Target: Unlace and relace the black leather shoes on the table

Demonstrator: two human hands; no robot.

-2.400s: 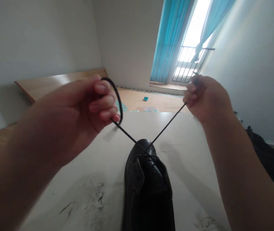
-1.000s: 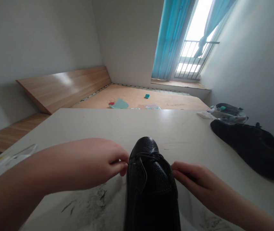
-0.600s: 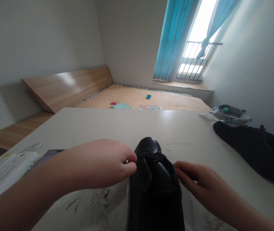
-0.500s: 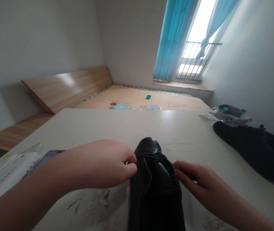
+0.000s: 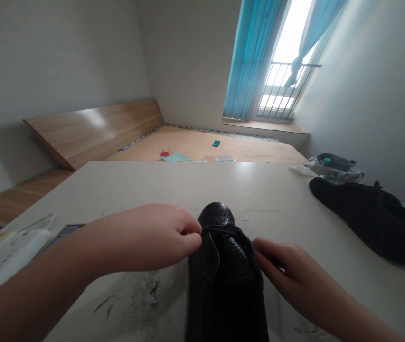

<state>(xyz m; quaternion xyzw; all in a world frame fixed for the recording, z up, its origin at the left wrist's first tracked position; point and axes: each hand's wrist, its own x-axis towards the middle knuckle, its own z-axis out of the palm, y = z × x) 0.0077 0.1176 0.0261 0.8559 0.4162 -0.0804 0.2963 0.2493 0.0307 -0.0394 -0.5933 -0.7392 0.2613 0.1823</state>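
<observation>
A black leather shoe (image 5: 229, 294) stands on the white table, toe pointing away from me. Black laces (image 5: 225, 230) cross near its toe end. At the shoe's left side my left hand (image 5: 164, 235) is closed in a pinch, its fingertips by the lace area; what they hold is too small to make out. Opposite it, my right hand (image 5: 280, 261) pinches at the shoe's right edge, and the thing between thumb and finger is hidden too.
On the right of the table (image 5: 145, 183) lie another black shoe (image 5: 369, 218) and a clear plastic bag (image 5: 337, 168). A phone (image 5: 67, 232) and a white object (image 5: 13, 259) are at the left. Beyond the table is a bed board (image 5: 188, 137) with small items.
The view has shifted slightly, so most things sit a little further left. Both hands keep their pinched shape on either side of the shoe.
</observation>
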